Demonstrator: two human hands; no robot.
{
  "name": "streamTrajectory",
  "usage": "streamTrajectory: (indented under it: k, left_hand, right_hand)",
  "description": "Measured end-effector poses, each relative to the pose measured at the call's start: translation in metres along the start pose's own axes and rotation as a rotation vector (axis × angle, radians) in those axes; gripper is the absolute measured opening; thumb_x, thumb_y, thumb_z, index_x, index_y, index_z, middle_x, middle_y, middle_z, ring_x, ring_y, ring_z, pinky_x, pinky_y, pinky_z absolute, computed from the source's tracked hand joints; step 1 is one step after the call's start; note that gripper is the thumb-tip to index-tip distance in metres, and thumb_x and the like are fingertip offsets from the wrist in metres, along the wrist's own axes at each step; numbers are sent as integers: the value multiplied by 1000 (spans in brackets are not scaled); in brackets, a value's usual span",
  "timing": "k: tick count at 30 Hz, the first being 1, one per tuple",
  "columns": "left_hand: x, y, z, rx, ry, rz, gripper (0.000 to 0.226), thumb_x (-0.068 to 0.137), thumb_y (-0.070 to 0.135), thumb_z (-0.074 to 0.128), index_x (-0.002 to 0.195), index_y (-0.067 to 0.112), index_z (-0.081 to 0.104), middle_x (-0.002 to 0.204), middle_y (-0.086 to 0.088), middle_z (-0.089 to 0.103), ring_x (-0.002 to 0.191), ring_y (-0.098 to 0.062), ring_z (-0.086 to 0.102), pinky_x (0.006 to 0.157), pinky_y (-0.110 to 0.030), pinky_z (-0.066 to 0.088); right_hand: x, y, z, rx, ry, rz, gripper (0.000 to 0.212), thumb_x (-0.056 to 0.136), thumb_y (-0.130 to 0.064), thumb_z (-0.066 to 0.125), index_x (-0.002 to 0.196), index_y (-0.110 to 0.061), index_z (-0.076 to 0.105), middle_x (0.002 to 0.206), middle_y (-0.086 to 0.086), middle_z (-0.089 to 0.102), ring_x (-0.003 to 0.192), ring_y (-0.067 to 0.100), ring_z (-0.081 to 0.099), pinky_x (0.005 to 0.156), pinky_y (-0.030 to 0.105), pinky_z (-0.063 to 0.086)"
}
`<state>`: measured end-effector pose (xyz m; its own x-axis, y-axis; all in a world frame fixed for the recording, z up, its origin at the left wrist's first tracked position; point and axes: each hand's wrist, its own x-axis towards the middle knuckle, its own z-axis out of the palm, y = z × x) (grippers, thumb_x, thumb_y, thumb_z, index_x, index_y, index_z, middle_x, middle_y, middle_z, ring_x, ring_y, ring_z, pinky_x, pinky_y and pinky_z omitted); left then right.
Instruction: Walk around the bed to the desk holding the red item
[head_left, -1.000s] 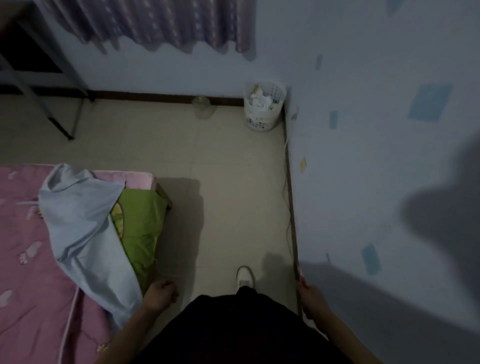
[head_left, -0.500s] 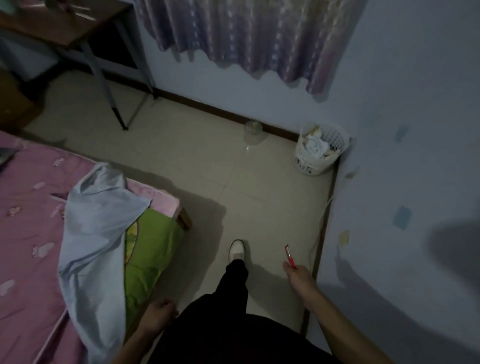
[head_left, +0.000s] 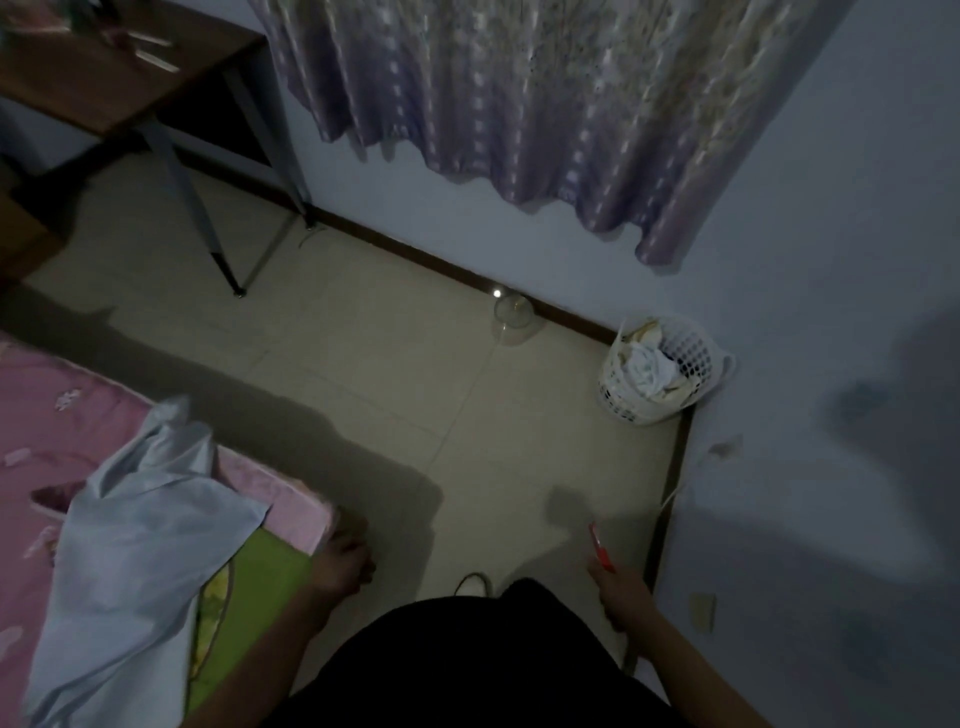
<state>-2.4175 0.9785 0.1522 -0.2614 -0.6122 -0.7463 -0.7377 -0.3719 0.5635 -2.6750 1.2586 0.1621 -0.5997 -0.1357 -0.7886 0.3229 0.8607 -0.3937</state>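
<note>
My right hand (head_left: 621, 590) grips a thin red pen (head_left: 600, 551) that points up and away, low on the right near the wall's skirting. My left hand (head_left: 343, 564) hangs beside the corner of the pink bed (head_left: 291, 514) with its fingers loosely curled and nothing in them. A pale blue cloth (head_left: 140, 545) lies over the bed's corner, with green bedding (head_left: 260, 587) showing under it. My dark trousers fill the bottom middle, and a shoe tip (head_left: 470, 582) shows on the tiled floor.
A white mesh waste basket (head_left: 654, 371) full of paper stands in the room's corner. A clear plastic bowl (head_left: 514, 317) lies by the skirting. A brown desk (head_left: 104, 88) on grey metal legs stands upper left. A purple curtain (head_left: 519, 93) hangs on the far wall.
The view has swung left and up, bringing the desk and more curtain into sight. My left hand has come forward to the bed's corner. My right hand still holds the red pen.
</note>
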Motion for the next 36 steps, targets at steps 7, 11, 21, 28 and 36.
streamTrajectory:
  k: [7, 11, 21, 28, 36]
  left_hand:
    - [62, 92, 0, -76, -35, 9, 19, 98, 8, 51, 80, 8, 59, 61, -8, 57, 50, -17, 50, 45, -22, 35]
    - [99, 134, -7, -92, 30, -3, 14, 96, 6, 54, 84, 4, 61, 60, -10, 58, 48, -18, 50, 46, -22, 36]
    - [183, 215, -64, -303, 213, -151, 21, 96, 6, 53, 79, 7, 64, 59, -8, 60, 49, -18, 52, 46, -22, 37]
    - [225, 236, -103, -294, 318, -201, 35, 93, 1, 54, 59, 8, 59, 47, -1, 61, 44, -18, 52, 47, -25, 40]
    - [286, 277, -143, -415, 357, -280, 41, 94, 4, 58, 53, 9, 60, 43, 1, 60, 47, -15, 53, 49, -21, 42]
  right_hand:
    - [65, -71, -26, -66, -61, 64, 38, 101, -37, 52, 83, -4, 58, 47, 2, 39, 40, 17, 37, 41, 20, 26]
    - [114, -132, -32, -108, -63, 25, 41, 100, -35, 54, 68, -10, 52, 50, 5, 40, 41, 17, 39, 45, 23, 27]
    - [223, -371, -7, -340, -188, -157, 45, 98, -34, 57, 59, -12, 51, 47, 3, 44, 42, 19, 44, 48, 26, 32]
    - [261, -533, 35, -439, -282, -254, 38, 99, -38, 52, 68, -16, 54, 48, 1, 45, 36, 15, 40, 41, 22, 28]
    - [294, -693, 110, -498, -311, -368, 36, 97, -39, 55, 97, -5, 66, 66, 7, 59, 59, 23, 57, 51, 25, 39]
